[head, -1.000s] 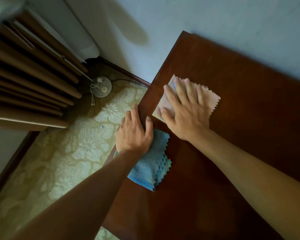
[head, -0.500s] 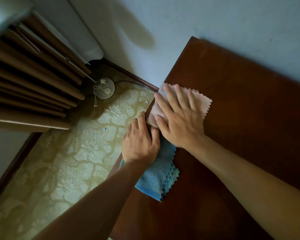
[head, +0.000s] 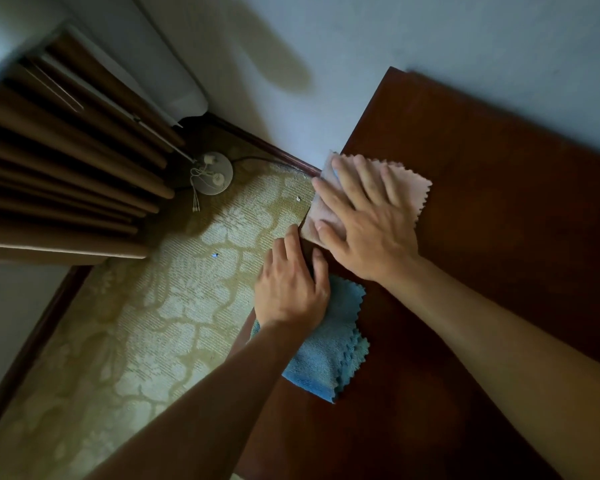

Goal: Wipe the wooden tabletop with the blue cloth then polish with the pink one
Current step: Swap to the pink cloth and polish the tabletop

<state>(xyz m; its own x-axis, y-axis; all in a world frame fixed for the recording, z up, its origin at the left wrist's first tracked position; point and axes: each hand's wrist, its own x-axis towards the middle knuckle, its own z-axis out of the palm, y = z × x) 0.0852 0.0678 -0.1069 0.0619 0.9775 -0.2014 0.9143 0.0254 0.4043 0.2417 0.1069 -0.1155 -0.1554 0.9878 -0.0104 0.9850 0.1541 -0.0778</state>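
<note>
the right hand (head: pixel 368 226) lies flat on the pink cloth (head: pixel 404 183), fingers straight and spread, pressing it onto the wooden tabletop (head: pixel 499 209). the cloth sits at the table's left edge, near the far corner by the wall (head: pixel 430 29); its left side reaches the edge and seems to hang a little past it. its zigzag-cut border shows beyond the fingertips and along the right side of the hand.

the left hand (head: pixel 291 289) rests just nearer the camera, on the same table edge. its fingers are loosely extended, the thumb lying on the wood and the other fingers pointing along or over the edge; it pinches nothing that i can see. the heel of this hand and the wrist cover the far part of the blue cloth (head: pixel 326 355), which lies folded in layers on the tabletop near the left edge, its zigzag borders stacked on the right side. the blue cloth and the pink cloth are near each other but apart, with the left hand between them.

below the table, the floor has a pale patterned carpet (head: pixel 160 306). brown curtains (head: pixel 59 188) hang at the left, with a small round white object (head: pixel 212 173) on the floor beside them.
</note>
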